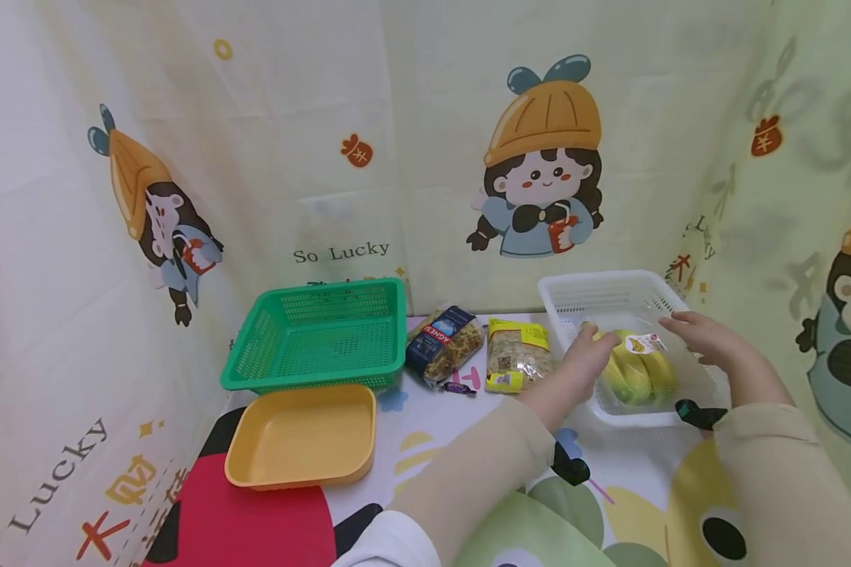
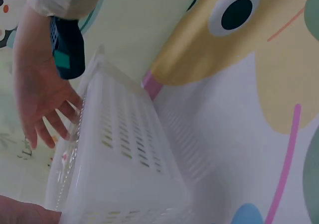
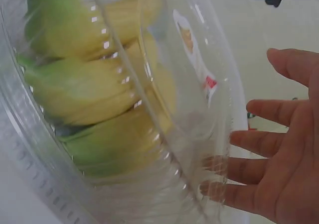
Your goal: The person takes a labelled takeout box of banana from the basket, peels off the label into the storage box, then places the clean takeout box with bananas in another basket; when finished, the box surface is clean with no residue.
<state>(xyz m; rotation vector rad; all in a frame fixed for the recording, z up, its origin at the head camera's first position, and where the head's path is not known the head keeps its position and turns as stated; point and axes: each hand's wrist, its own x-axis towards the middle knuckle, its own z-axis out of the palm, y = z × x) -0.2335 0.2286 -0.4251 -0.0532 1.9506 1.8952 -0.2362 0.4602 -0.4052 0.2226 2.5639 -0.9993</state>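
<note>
A clear plastic box of yellow-green bananas, with a banana sticker, lies inside a white slotted basket. My left hand is at the box's left end, over the basket's left side, fingers extended. Only a bit of the left hand enters its own wrist view. On the other side my right hand has its fingers spread and pointing at the box. From the right wrist, the right hand's straight fingertips overlap the clear lid's edge.
Left of the basket lie a bag of oats, a bag of Agnesi pasta and a small purple-wrapped candy. Further left stands a green basket, with a yellow tray in front. Printed cloth walls enclose the table.
</note>
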